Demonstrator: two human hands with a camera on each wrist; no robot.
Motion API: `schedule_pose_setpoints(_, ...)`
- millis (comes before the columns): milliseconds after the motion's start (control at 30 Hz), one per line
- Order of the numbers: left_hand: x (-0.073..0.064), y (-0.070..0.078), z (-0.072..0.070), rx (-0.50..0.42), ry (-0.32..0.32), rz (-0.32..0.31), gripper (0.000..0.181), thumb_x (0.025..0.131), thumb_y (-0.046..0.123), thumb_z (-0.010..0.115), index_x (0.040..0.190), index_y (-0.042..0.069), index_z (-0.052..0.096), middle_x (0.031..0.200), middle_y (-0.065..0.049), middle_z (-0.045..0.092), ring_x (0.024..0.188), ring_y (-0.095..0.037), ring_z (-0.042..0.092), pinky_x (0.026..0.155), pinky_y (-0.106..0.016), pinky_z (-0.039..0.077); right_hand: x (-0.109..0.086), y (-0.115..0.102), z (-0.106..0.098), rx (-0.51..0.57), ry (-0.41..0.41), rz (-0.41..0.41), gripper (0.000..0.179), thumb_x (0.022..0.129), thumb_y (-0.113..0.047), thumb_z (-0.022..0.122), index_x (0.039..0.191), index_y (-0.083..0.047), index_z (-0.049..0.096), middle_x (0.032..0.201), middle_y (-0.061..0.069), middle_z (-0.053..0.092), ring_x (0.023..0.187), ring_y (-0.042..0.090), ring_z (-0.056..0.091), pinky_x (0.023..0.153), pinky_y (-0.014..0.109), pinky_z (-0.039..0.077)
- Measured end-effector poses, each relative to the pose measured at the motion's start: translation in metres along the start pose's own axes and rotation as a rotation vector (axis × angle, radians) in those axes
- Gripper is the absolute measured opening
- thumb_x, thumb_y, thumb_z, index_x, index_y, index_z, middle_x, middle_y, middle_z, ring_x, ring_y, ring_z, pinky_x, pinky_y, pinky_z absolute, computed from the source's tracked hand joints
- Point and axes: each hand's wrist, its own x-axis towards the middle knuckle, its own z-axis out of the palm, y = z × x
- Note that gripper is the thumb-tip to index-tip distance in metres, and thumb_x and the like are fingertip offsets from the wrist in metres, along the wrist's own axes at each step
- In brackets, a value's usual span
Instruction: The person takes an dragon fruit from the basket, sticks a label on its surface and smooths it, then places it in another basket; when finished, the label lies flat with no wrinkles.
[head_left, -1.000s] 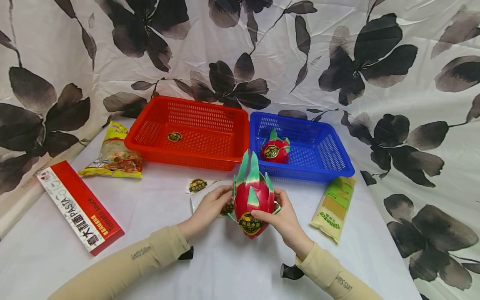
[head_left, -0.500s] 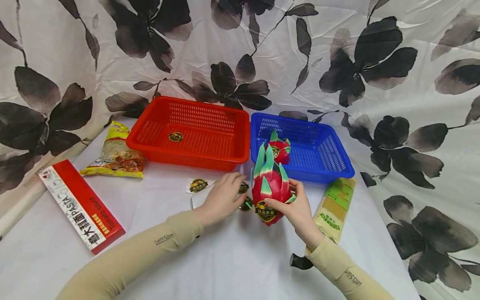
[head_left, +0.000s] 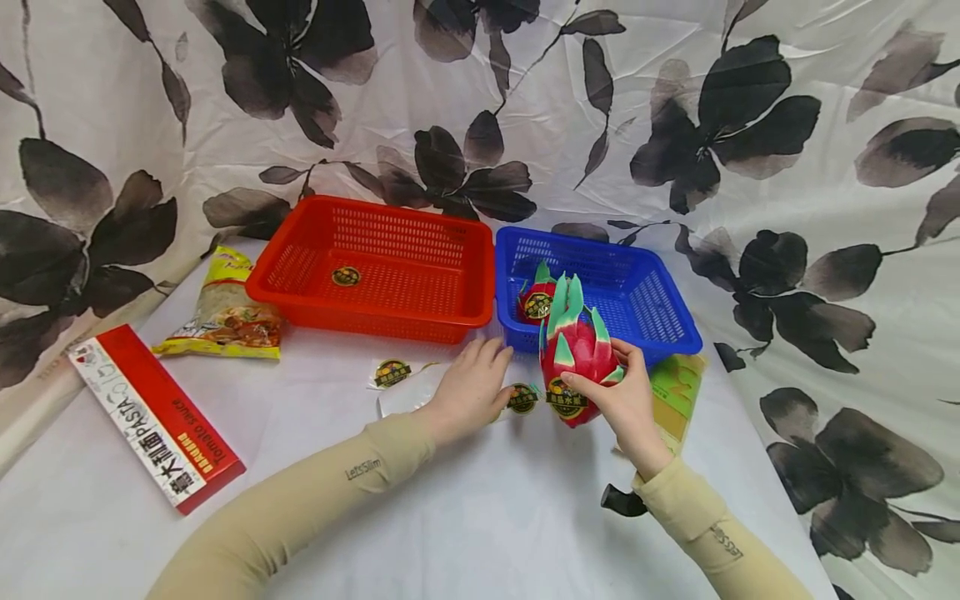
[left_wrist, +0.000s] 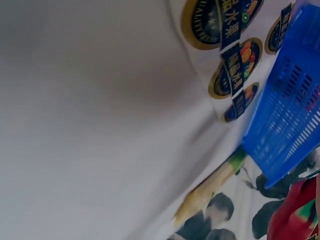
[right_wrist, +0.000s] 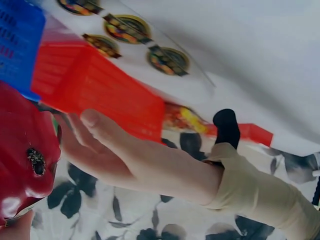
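In my right hand (head_left: 628, 402) I hold a red dragon fruit (head_left: 581, 346) with green tips, thumb on its front beside a black-and-gold label (head_left: 567, 400). It is held up in front of the blue basket (head_left: 678, 333). My left hand (head_left: 467, 390) is apart from the fruit, its fingers extended over a white sheet of round stickers (head_left: 411, 392). Whether it touches the sheet is unclear. The right wrist view shows this left hand (right_wrist: 110, 152) near the fruit (right_wrist: 22, 145). A second dragon fruit (head_left: 534, 302), partly hidden, lies inside the blue basket.
A red basket (head_left: 375, 325) with a round sticker in it stands left of the blue one. Further left are a yellow-edged food bag (head_left: 228, 312) and a red-and-white pasta box (head_left: 157, 417). A green-and-yellow packet (head_left: 678, 392) lies behind my right hand.
My right hand has carried the dragon fruit right and towards the blue basket. My left hand has let go of it and moved over the sticker sheet.
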Motion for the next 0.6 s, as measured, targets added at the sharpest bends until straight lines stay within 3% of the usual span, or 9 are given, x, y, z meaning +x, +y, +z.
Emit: schedule_pose_setpoints(600, 0.04, 0.002, 0.015, 0.126, -0.031, -0.011, 0.06, 0.087, 0.031, 0.06, 0.135, 0.001, 0.042, 0.141, -0.022, 0.037, 0.129, -0.042, 0.036, 0.108, -0.049, 0.029, 0.024, 0.004, -0.02, 0.002, 0.148, -0.003, 0.089, 0.071, -0.035, 0.079, 0.139, -0.014, 0.025, 0.134, 0.01, 0.038, 0.122, 0.024, 0.04, 0.094, 0.046, 0.046)
